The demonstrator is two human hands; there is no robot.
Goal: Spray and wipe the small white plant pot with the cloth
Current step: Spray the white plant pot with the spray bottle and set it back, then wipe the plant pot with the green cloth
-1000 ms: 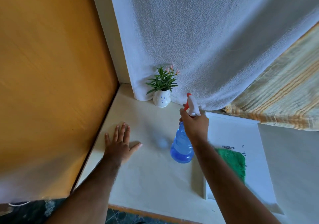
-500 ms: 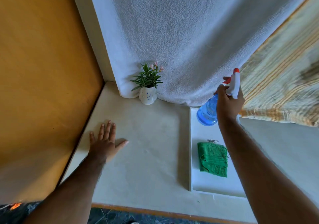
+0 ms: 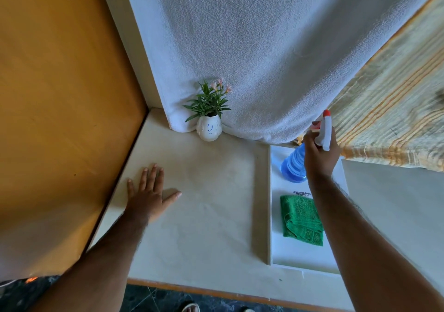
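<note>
The small white plant pot [image 3: 208,128] with blue marks and a green plant with pink flowers stands at the back of the cream table, against the hanging white cloth. My right hand [image 3: 319,154] grips the neck of a blue spray bottle [image 3: 293,165] with a white and red trigger head, held over the far end of the white tray [image 3: 276,251], well to the right of the pot. A folded green cloth [image 3: 300,219] lies in the tray. My left hand [image 3: 150,195] rests flat on the table with fingers spread, in front of and left of the pot.
An orange-brown panel [image 3: 60,107] walls the left side of the table. A white towel [image 3: 264,47] hangs behind the pot, and a striped yellow fabric [image 3: 396,107] hangs at the right. The table's front edge [image 3: 216,292] runs along the bottom, with dark floor below.
My right hand carried the spray bottle from the middle of the table, near the pot, rightward to above the tray's far end. My left hand stayed flat on the table.
</note>
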